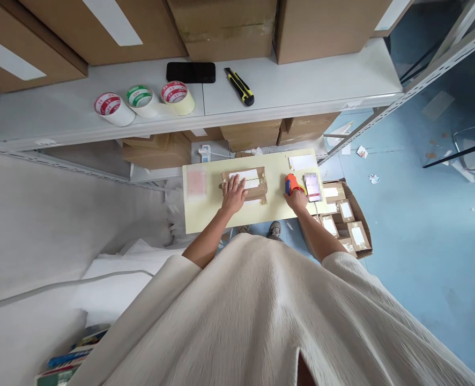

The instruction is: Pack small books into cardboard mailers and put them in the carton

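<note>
A small brown cardboard box [260,189] with white labels and clear tape lies on the pale yellow table [205,217]. My left hand [233,196] rests flat on its left part, fingers spread, palm down. To the right of the box, my right hand [297,200] is closed around the handle of a red and blue tape dispenser [290,181] at table level. Just beyond that hand lies a lit phone [312,186] with its screen up, a cable at its near end. A white paper [302,162] sits behind the dispenser.
Below the table's right end, an open carton [362,212] holds several labelled small boxes. Along the shelf [302,96] ahead are tape rolls [144,102], a black phone [191,72], a utility knife [239,87] and large cartons [321,32]. Books [74,356] are at lower left.
</note>
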A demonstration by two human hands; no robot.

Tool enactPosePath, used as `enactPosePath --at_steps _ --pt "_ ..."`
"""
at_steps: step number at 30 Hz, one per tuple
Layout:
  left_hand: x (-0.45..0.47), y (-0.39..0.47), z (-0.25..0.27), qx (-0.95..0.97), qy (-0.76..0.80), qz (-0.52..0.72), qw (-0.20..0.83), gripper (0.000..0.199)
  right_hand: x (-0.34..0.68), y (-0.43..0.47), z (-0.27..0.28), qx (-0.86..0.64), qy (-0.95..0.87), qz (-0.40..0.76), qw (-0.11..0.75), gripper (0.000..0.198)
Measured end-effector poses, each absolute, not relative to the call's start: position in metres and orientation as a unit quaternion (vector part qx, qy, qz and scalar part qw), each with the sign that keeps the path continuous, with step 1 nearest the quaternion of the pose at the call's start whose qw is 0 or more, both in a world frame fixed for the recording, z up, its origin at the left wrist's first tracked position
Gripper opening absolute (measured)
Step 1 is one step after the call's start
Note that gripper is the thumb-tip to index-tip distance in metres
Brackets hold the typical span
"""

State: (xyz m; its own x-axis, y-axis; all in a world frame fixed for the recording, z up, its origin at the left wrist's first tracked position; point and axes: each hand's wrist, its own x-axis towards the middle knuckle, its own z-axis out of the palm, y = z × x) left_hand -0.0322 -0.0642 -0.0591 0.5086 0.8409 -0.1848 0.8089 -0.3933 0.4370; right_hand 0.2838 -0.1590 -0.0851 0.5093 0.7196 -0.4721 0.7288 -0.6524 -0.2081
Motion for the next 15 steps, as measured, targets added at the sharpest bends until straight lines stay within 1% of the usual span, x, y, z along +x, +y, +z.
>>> enactPosePath --at_steps 8,12,15 --pt "-0.033 -0.064 -0.059 0.837 0.494 0.032 0.236 0.069 0.283 -0.159 -0.086 0.874 0.398 -0.277 0.016 0.034" --pt "-0.032 -0.065 -0.059 0.836 0.495 0.041 0.233 0.070 0.299 -0.156 -0.072 0.879 0.393 -0.270 0.019 0.037" --pt "-0.030 -0.066 -0.059 0.834 0.496 0.053 0.237 0.070 0.317 -0.150 -0.057 0.881 0.375 -0.288 0.016 0.038"
